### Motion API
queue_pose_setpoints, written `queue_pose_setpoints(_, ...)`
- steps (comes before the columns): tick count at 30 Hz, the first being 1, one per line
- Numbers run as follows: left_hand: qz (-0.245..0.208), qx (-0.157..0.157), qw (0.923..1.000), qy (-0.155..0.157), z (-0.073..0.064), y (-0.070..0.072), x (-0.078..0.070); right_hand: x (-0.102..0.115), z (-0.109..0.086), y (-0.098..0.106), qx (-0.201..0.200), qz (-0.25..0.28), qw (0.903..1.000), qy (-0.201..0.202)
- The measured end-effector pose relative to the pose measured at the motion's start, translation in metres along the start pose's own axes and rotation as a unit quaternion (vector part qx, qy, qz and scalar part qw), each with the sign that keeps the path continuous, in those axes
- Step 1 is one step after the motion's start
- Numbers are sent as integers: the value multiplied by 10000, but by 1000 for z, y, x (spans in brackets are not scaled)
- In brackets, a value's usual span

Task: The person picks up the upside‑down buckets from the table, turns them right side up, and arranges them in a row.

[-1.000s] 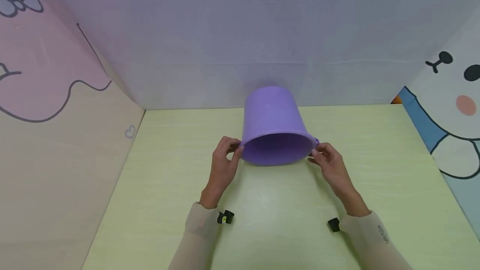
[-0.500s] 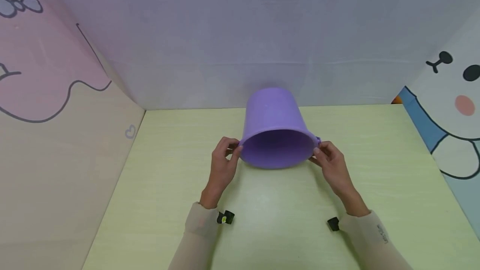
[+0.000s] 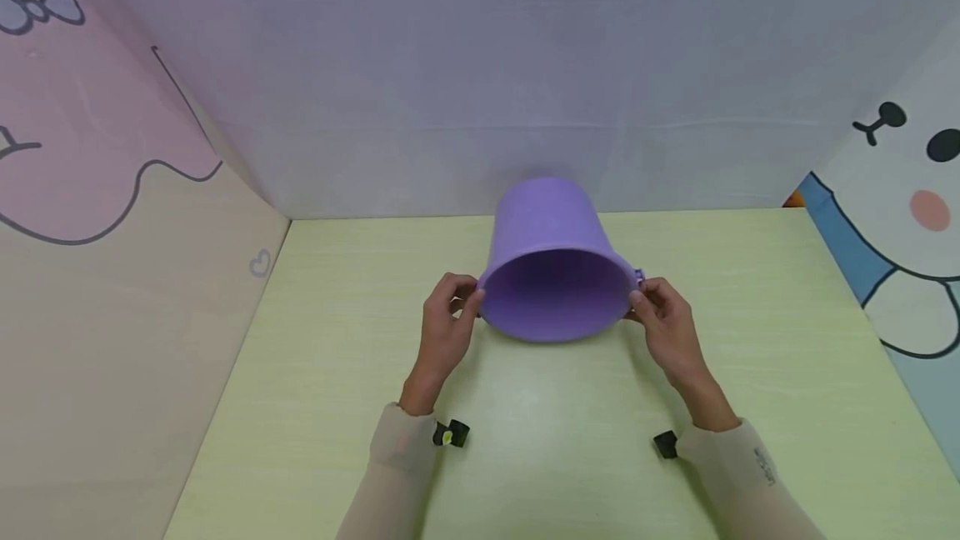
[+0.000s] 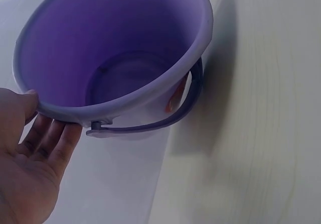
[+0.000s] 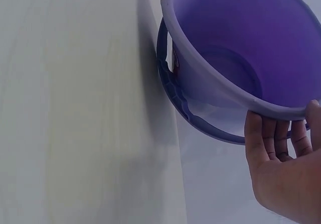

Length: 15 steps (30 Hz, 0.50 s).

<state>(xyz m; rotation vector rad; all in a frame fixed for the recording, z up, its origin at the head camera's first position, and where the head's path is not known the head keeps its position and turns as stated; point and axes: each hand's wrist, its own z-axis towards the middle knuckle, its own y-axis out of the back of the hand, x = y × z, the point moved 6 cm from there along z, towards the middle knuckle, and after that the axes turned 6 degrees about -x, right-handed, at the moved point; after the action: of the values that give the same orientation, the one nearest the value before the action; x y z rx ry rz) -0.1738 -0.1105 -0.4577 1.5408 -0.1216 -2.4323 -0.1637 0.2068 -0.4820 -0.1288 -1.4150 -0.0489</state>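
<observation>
A purple plastic bucket [image 3: 551, 211] is tipped over in the middle of the head view, its mouth facing the person and its inside bare. My left hand [image 3: 446, 330] pinches the left side of the rim, thumb on the inner side and fingers beneath. On the opposite side my right hand [image 3: 667, 327] grips the rim the same way. Both wrist views show the dark purple handle [image 4: 150, 128] hanging under the bucket, close to the table. In the right wrist view, the fingers [image 5: 255, 133] curl under the rim beside that handle.
The bucket stands over a pale green table [image 3: 555, 440], near its back edge. A light grey cloth wall [image 3: 480, 73] rises behind. Printed cartoon panels flank both sides, pink and cream [image 3: 97, 132] on the left, white and blue [image 3: 907, 273] on the right.
The bucket's mouth has tilted upward toward the person, so more of its inside shows. Both hands keep their hold; the right has risen slightly.
</observation>
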Motion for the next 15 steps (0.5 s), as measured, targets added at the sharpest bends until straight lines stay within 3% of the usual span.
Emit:
queue_pose_setpoints(9, -72, -78, 9996, 267, 0, 0, 2, 3, 1, -2, -39, -15, 10000, 90)
queue_pose_setpoints(15, -140, -75, 9993, 350, 0, 0, 4, 4, 0, -6, -271, -106, 9994, 161)
